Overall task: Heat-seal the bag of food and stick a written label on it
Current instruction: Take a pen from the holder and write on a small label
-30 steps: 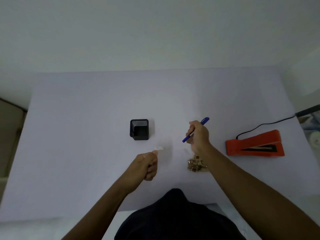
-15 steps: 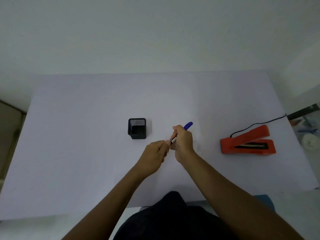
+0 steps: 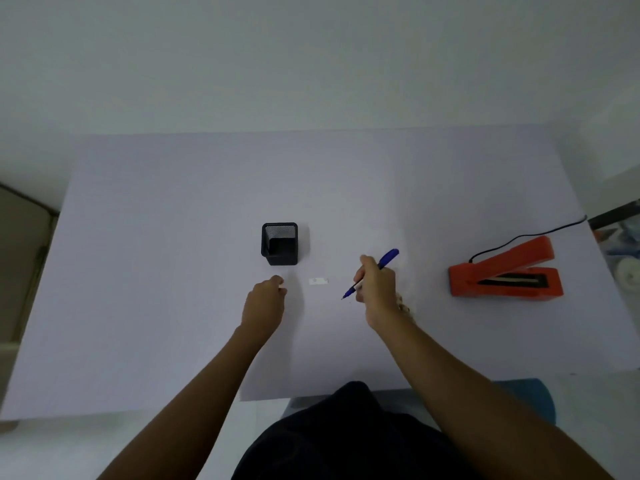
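Observation:
A small white label lies flat on the table between my hands. My right hand is closed around a blue pen, its tip pointing down-left and hovering just right of the label. My left hand rests left of the label with its fingers curled; a pale speck at the fingertips is too small to identify. The clear bag of brown food is almost wholly hidden behind my right wrist. The orange heat sealer sits at the right with its jaw raised.
A black mesh pen holder stands just beyond my left hand. The sealer's black cord runs off the table's right edge. The white table spreads wide to the left and at the back.
The white label has left my left hand and now lies on the table. My hands met at the pen, then parted, the right one moving right with the pen tip down.

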`<state>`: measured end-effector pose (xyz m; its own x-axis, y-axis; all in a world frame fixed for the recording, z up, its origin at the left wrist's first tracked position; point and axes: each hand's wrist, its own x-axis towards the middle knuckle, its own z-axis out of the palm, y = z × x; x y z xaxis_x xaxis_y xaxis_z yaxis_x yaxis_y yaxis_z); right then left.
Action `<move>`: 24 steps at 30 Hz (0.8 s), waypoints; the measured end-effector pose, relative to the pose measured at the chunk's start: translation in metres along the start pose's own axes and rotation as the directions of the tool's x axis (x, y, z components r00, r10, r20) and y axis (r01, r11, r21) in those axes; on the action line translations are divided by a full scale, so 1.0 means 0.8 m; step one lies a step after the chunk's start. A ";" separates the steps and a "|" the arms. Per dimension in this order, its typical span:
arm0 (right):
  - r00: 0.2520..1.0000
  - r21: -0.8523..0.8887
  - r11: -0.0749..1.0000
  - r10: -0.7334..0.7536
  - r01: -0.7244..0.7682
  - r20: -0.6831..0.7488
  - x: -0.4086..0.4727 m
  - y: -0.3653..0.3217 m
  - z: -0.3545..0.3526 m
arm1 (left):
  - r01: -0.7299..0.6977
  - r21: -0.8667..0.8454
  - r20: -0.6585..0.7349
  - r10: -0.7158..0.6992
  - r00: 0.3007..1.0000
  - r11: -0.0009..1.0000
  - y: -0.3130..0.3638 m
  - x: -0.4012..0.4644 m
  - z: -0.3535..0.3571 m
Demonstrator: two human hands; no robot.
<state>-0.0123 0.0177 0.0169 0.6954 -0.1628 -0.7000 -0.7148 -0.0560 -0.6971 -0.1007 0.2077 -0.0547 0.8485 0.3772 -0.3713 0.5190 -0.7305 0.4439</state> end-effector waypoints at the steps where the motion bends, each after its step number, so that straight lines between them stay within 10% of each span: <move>1: 1.000 -0.014 1.000 0.004 -0.004 0.007 -0.002 0.008 0.000 | 0.002 0.038 -0.013 -0.002 1.000 0.999 -0.003 0.004 0.003; 24: 0.993 -0.087 0.990 -0.103 0.108 0.062 0.035 0.049 -0.009 | -0.260 0.204 -0.079 0.281 0.956 0.944 0.017 0.037 0.063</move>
<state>-0.0211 0.0038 -0.0287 0.7684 -0.0951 -0.6328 -0.6393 -0.1591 -0.7523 -0.0740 0.1803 -0.1004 0.9656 0.2006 -0.1655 0.2476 -0.9038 0.3492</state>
